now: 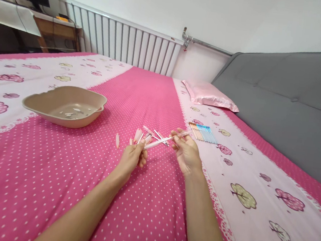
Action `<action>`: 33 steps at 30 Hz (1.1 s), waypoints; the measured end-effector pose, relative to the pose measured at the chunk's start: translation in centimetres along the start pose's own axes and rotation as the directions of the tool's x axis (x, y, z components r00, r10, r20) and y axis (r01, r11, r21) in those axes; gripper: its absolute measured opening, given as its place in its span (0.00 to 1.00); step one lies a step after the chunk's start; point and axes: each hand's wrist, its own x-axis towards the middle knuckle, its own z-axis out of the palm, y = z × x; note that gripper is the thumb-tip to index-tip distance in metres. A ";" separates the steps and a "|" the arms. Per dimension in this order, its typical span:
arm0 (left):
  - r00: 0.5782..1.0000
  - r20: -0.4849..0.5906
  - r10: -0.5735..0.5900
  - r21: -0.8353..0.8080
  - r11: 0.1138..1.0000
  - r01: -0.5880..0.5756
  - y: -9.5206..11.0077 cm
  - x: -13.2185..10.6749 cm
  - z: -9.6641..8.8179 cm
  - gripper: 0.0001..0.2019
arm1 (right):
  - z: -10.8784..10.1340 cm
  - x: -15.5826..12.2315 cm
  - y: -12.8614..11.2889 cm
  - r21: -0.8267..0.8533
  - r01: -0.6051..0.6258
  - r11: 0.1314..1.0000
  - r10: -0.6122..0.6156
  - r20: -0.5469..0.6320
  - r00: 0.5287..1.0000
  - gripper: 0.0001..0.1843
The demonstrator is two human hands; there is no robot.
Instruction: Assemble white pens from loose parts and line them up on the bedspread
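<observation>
My left hand (135, 155) is closed around the near end of a slim white pen barrel (157, 143). At the barrel's other end, the fingers of my right hand (186, 151) pinch a translucent pink pen part (184, 133). Whether the two parts are joined is hidden by my fingers. Just beyond my left hand lie several pink pen caps or barrels (138, 134) and thin white refills (159, 134), partly covered by the hand. One pink piece (117, 140) lies apart to the left.
A beige basin (62, 119) with small white pieces inside stands on the pink dotted bedspread (83, 189). Right of my hands lies a row of blue and orange pens (204, 133). Further back are a pink pillow (210, 94), a grey headboard (283, 84) and a radiator (123, 39).
</observation>
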 end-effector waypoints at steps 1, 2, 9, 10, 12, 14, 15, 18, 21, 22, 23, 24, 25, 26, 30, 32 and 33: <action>1.000 0.002 -0.005 -0.014 1.000 0.005 0.0 0.0 0.0 0.26 | -0.2 0.1 -0.2 0.015 0.011 1.000 -0.011 -0.009 1.000 0.18; 1.000 0.007 -0.007 -0.025 1.000 0.007 0.0 0.0 0.0 0.26 | -0.5 0.2 -0.4 0.030 0.024 0.999 -0.024 -0.025 0.999 0.17; 0.998 -0.059 -0.001 -0.088 0.996 -0.004 0.1 -0.1 -0.1 0.25 | -0.9 0.1 -1.0 -0.003 -0.022 1.000 0.022 0.018 1.000 0.10; 0.998 -0.055 0.000 -0.074 0.997 -0.004 0.1 0.0 -0.1 0.25 | -0.7 -0.1 -0.8 -0.033 -0.065 0.997 0.067 0.073 0.995 0.11; 0.999 -0.038 0.002 -0.023 1.000 -0.002 0.0 0.1 -0.1 0.25 | -0.1 -0.6 -0.3 -0.072 -0.124 0.990 0.134 0.147 0.980 0.13; 1.000 -0.011 0.005 0.035 0.999 -0.004 -0.2 0.2 0.0 0.25 | 0.5 -0.8 0.2 -0.083 -0.137 0.987 0.150 0.182 0.972 0.15; 1.000 0.002 0.006 0.061 0.998 -0.006 -0.3 0.3 0.0 0.25 | 0.7 -0.8 0.5 -0.084 -0.135 0.987 0.148 0.182 0.972 0.15; 1.000 0.013 0.027 0.153 0.988 -0.029 -0.6 0.5 0.0 0.23 | 0.5 -0.3 0.8 -0.050 -0.104 0.993 0.108 0.093 0.990 0.14; 0.994 -0.032 0.103 0.290 0.953 -0.089 -0.9 0.7 -0.3 0.20 | -0.8 0.8 0.7 0.037 -0.040 0.998 0.043 -0.067 0.997 0.11; 0.989 -0.058 0.133 0.339 0.935 -0.106 -1.0 0.7 -0.5 0.19 | -1.4 1.2 0.6 0.063 -0.022 0.998 0.029 -0.113 0.993 0.10; 0.982 -0.088 0.164 0.385 0.915 -0.118 -1.1 0.8 -0.8 0.19 | -1.9 1.5 0.6 0.079 -0.008 0.997 0.020 -0.156 0.988 0.09; 0.974 -0.122 0.192 0.428 0.896 -0.123 -1.2 0.9 -1.0 0.18 | -2.3 1.8 0.6 0.087 -0.004 0.996 0.020 -0.191 0.981 0.09; 0.964 -0.156 0.214 0.460 0.880 -0.121 -1.3 1.1 -1.3 0.17 | -2.6 1.9 0.6 0.084 -0.009 0.996 0.027 -0.216 0.976 0.09; 0.956 -0.186 0.226 0.476 0.872 -0.113 -1.4 1.2 -1.5 0.16 | -2.8 2.0 0.8 0.070 -0.028 0.997 0.043 -0.225 0.973 0.08; 0.960 -0.236 0.152 0.337 0.939 -0.066 -1.8 2.0 -2.0 0.14 | -2.0 1.9 2.3 -0.054 -0.146 0.988 0.139 -0.117 0.983 0.09; 0.973 -0.218 0.078 0.215 0.976 -0.030 -2.0 2.3 -1.9 0.18 | -1.2 1.7 3.3 -0.129 -0.148 0.981 0.148 -0.005 0.989 0.11; 0.976 -0.211 0.052 0.172 0.985 -0.016 -2.1 2.4 -1.8 0.20 | -0.9 1.6 3.8 -0.160 -0.125 0.979 0.135 0.054 0.989 0.14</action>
